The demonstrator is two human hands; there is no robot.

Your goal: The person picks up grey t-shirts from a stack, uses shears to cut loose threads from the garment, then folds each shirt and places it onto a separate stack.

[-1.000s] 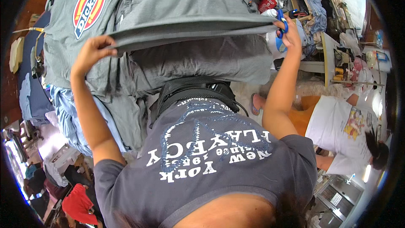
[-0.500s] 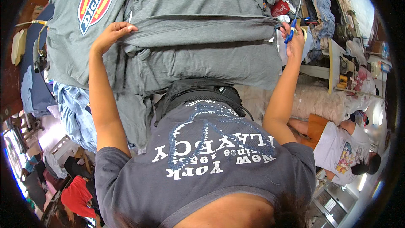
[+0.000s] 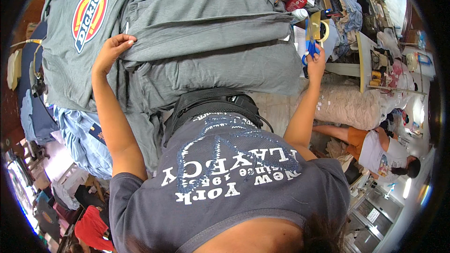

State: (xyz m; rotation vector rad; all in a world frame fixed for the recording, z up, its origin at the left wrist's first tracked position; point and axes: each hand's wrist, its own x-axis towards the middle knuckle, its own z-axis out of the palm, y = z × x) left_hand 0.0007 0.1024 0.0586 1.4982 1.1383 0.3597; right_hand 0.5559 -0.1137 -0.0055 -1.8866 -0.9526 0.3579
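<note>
A grey T-shirt (image 3: 206, 35) lies stretched across a heap of grey garments in front of me, its edge folded into a long band. My left hand (image 3: 115, 51) pinches the band's left end between thumb and fingers. Beyond the band's right end, my right hand (image 3: 316, 58) is closed round the blue handles of a pair of scissors (image 3: 310, 49), whose blades point away from me. No cloth shows in that hand. A grey shirt with a colourful oval print (image 3: 90, 15) lies to the left.
A roll of tape (image 3: 324, 32), a white bottle (image 3: 299, 15) and a red packet (image 3: 296, 2) sit near the right hand. Light blue garments (image 3: 77, 133) hang at the left. A large wrapped bundle (image 3: 349, 105) and another person (image 3: 382, 152) are at the right.
My right hand has let go of the band's right end and moved down towards me with the scissors. My left hand keeps its pinch. The whole view has shifted slightly.
</note>
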